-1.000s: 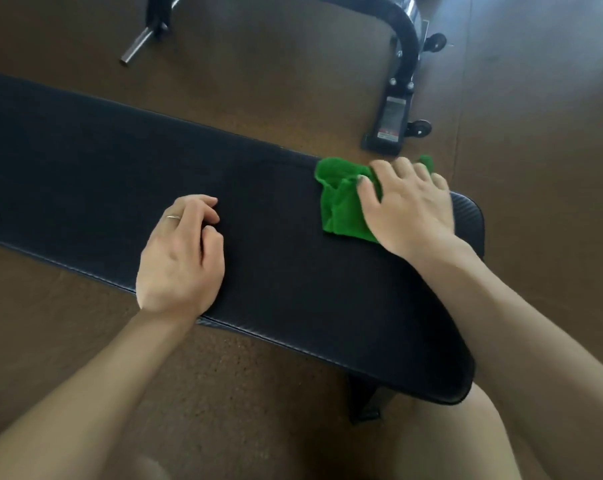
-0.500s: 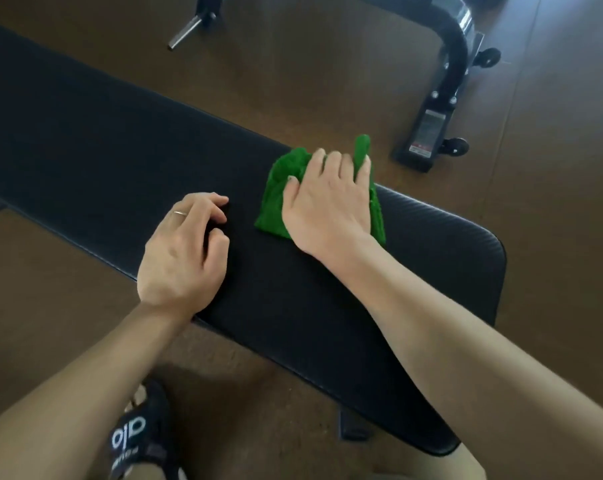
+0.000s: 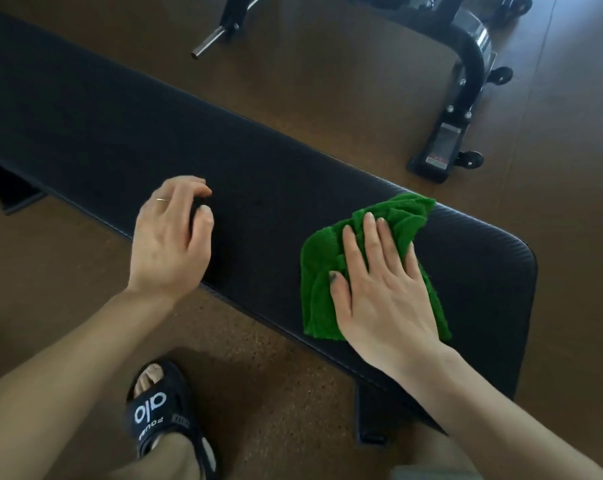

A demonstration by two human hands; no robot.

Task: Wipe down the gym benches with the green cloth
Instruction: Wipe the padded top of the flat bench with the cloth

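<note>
Green cloth pressed flat on the counter

Green cloth [image 3: 327, 268] lies near the right end of the black padded counter [image 3: 258, 188], under the right hand [image 3: 383, 289] (fingers straight, flat grip). Left hand [image 3: 171, 237] rests on the counter's near edge, loosely curled, holding nothing.

A long black padded desk [image 3: 258, 174] runs slantwise across the brown floor [image 3: 327, 84], its ribbed surface ending in a rounded corner at the right. On that end lies a crumpled green cloth [image 3: 322, 268], with the right hand [image 3: 383, 289] flat on top of it, fingers [image 3: 371, 237] straight. To the left of the cloth, well apart from it, the left hand [image 3: 170, 240] rests at the desk's near edge, fingers loosely curled. On the floor beyond the cloth stands a black machine frame [image 3: 462, 109]; nearer than the desk, a foot in a black sandal [image 3: 161, 414] stands on the floor.
</note>
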